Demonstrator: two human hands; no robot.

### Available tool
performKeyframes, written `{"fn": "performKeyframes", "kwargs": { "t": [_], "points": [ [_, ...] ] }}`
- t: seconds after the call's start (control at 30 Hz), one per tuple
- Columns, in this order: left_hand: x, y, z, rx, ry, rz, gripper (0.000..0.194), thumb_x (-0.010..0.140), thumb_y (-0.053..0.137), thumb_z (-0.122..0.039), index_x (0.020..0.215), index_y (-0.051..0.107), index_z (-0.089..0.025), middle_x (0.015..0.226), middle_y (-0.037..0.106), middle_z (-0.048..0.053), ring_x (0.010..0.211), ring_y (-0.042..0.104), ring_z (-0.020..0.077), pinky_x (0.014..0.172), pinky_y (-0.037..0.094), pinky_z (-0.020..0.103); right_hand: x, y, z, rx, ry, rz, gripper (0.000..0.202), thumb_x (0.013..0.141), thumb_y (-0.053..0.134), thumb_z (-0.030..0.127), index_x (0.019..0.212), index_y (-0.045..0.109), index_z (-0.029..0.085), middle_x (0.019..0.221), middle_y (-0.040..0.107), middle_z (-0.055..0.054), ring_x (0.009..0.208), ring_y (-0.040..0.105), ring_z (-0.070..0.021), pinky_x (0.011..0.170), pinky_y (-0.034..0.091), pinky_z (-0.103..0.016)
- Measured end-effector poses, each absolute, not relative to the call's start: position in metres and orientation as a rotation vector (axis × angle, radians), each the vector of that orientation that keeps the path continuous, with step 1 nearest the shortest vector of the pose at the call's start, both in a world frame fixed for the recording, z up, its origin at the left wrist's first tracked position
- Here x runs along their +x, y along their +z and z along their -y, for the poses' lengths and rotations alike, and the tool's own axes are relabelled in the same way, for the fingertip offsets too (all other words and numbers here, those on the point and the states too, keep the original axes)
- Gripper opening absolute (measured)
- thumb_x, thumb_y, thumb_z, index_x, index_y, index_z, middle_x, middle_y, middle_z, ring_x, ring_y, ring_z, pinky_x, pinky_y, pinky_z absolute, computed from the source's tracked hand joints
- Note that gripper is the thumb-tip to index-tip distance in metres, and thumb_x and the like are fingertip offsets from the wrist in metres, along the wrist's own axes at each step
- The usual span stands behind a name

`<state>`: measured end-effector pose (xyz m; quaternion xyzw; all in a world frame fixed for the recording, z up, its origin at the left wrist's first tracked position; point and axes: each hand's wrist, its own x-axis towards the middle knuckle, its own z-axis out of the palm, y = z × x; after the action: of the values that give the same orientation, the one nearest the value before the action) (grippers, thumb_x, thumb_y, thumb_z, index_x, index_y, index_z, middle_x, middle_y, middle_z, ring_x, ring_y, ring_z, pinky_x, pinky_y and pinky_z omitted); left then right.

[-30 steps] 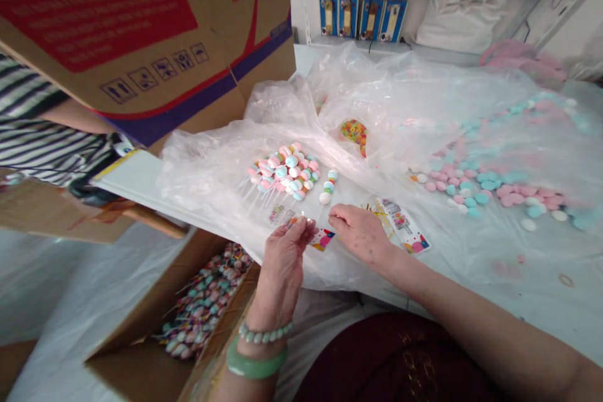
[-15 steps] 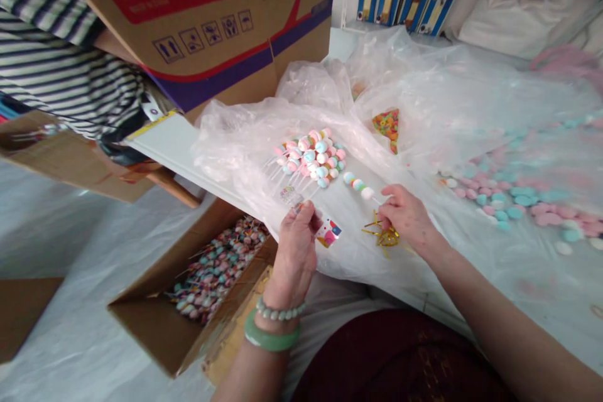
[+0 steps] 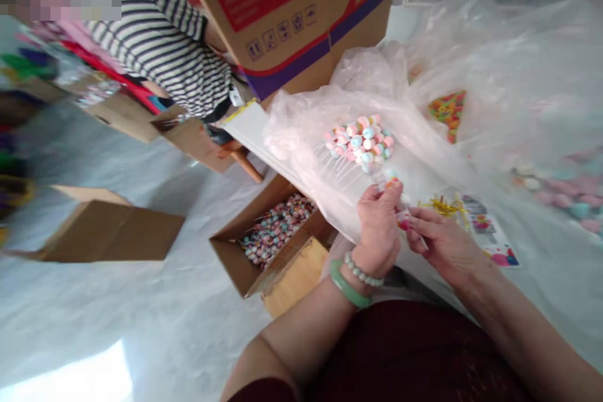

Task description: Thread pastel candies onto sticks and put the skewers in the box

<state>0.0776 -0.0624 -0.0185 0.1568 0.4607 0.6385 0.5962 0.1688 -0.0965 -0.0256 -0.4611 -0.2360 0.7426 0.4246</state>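
Note:
My left hand [image 3: 380, 217] is closed in a pinch on a small clear printed bag [image 3: 404, 220]. Coloured marshmallow pieces [image 3: 391, 174] show just past its fingertips, seemingly inside the bag. Close beside it, my right hand [image 3: 440, 239] is closed at the bag's printed end, around the white stick of that marshmallow skewer. The fingers partly hide both things. Beyond my hands lies a heap of marshmallow skewers [image 3: 362, 141], sticks pointing toward the table edge. Gold twist ties [image 3: 443, 204] and flat printed bags [image 3: 490, 232] lie beside my right hand.
Clear plastic sheeting [image 3: 301, 119] covers the table. Loose marshmallows [image 3: 570, 191] and a triangular bag of colourful candy [image 3: 450, 113] lie to the right. A large carton [image 3: 301, 44] stands at the back. Below left, an open box [image 3: 230, 251] holds many skewers. A person in a striped shirt [image 3: 160, 50] is behind.
My right hand has brought the skewer over to the bag in my left hand, and the hands now meet. The view has swung left, showing more floor and boxes.

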Motion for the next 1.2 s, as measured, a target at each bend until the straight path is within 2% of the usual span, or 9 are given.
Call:
{"fn": "performKeyframes", "kwargs": {
  "t": [0.13, 0.23, 0.37, 0.5, 0.63, 0.73, 0.93, 1.07, 1.2],
  "points": [
    [0.081, -0.026, 0.063, 0.436, 1.542, -1.06, 0.026, 0.062, 0.074, -0.029, 0.064, 0.052, -0.016, 0.056, 0.049, -0.006, 0.05, 0.041, 0.0049, 0.051, 0.036, 0.019, 0.175, -0.029, 0.1, -1.088, 1.963, 0.485, 0.025, 0.069, 0.073, 0.031, 0.06, 0.054, 0.017, 0.043, 0.036, 0.008, 0.038, 0.024, -0.0032, 0.038, 0.018, -0.018],
    [0.077, -0.031, 0.064, 0.494, 1.591, -1.067, 0.021, 0.065, 0.072, -0.029, 0.067, 0.055, -0.016, 0.06, 0.053, -0.004, 0.054, 0.045, 0.0063, 0.056, 0.04, 0.02, 0.17, -0.023, 0.102, -1.165, 1.829, 0.597, 0.019, 0.069, 0.073, 0.03, 0.066, 0.058, 0.017, 0.041, 0.039, 0.007, 0.037, 0.027, -0.0036, 0.037, 0.019, -0.018],
    [0.069, -0.029, 0.066, 0.503, 1.528, -1.106, 0.022, 0.067, 0.071, -0.027, 0.062, 0.053, -0.016, 0.052, 0.047, -0.006, 0.046, 0.038, 0.0049, 0.049, 0.036, 0.019, 0.161, -0.017, 0.1, -1.351, 1.596, 0.705, 0.023, 0.066, 0.07, 0.03, 0.057, 0.054, 0.016, 0.037, 0.04, 0.007, 0.034, 0.027, -0.0033, 0.034, 0.016, -0.019],
    [0.063, -0.029, 0.067, 0.522, 1.575, -1.144, 0.021, 0.066, 0.072, -0.025, 0.062, 0.054, -0.016, 0.052, 0.047, -0.007, 0.044, 0.038, 0.0036, 0.047, 0.034, 0.018, 0.154, -0.012, 0.098, -1.332, 1.536, 0.793, 0.019, 0.069, 0.065, 0.033, 0.065, 0.059, 0.016, 0.041, 0.044, 0.007, 0.035, 0.032, -0.0043, 0.035, 0.02, -0.019],
    [0.065, -0.033, 0.066, 0.567, 1.592, -1.172, 0.025, 0.065, 0.075, -0.031, 0.065, 0.055, -0.016, 0.055, 0.05, -0.007, 0.044, 0.039, 0.0038, 0.044, 0.032, 0.018, 0.143, -0.013, 0.099, -1.383, 1.532, 0.836, 0.017, 0.071, 0.06, 0.034, 0.07, 0.06, 0.017, 0.041, 0.045, 0.007, 0.034, 0.033, -0.0055, 0.034, 0.022, -0.02],
    [0.068, -0.031, 0.066, 0.611, 1.553, -1.126, 0.026, 0.065, 0.076, -0.033, 0.066, 0.056, -0.016, 0.056, 0.051, -0.006, 0.046, 0.041, 0.0045, 0.046, 0.035, 0.018, 0.142, -0.018, 0.096, -1.471, 1.459, 0.784, 0.017, 0.069, 0.06, 0.033, 0.062, 0.055, 0.018, 0.039, 0.042, 0.008, 0.033, 0.03, -0.0055, 0.034, 0.02, -0.02],
    [0.064, -0.022, 0.071, 0.704, 1.278, -1.029, 0.014, 0.068, 0.072, -0.022, 0.075, 0.064, -0.013, 0.065, 0.062, -0.001, 0.056, 0.053, 0.0075, 0.055, 0.043, 0.019, 0.157, -0.027, 0.083, -1.594, 1.194, 0.901, 0.016, 0.071, 0.058, 0.03, 0.061, 0.056, 0.019, 0.042, 0.044, 0.007, 0.037, 0.032, -0.0066, 0.039, 0.022, -0.022],
    [0.048, -0.017, 0.061, 0.507, 1.269, -1.071, 0.014, 0.072, 0.071, -0.022, 0.069, 0.064, -0.011, 0.064, 0.063, 0.001, 0.056, 0.057, 0.0092, 0.057, 0.048, 0.021, 0.17, -0.019, 0.084, -1.567, 1.152, 1.004, 0.019, 0.077, 0.056, 0.033, 0.064, 0.06, 0.019, 0.046, 0.046, 0.005, 0.041, 0.037, -0.0088, 0.043, 0.028, -0.024],
    [0.02, -0.009, 0.039, 0.053, 1.253, -1.077, 0.01, 0.083, 0.06, -0.012, 0.073, 0.062, -0.013, 0.063, 0.064, 0.001, 0.056, 0.062, 0.0122, 0.059, 0.054, 0.027, 0.19, -0.009, 0.104, -1.547, 1.011, 1.118, 0.016, 0.078, 0.06, 0.031, 0.066, 0.065, 0.021, 0.051, 0.05, 0.003, 0.049, 0.044, -0.0118, 0.048, 0.033, -0.025]
  ]
}}
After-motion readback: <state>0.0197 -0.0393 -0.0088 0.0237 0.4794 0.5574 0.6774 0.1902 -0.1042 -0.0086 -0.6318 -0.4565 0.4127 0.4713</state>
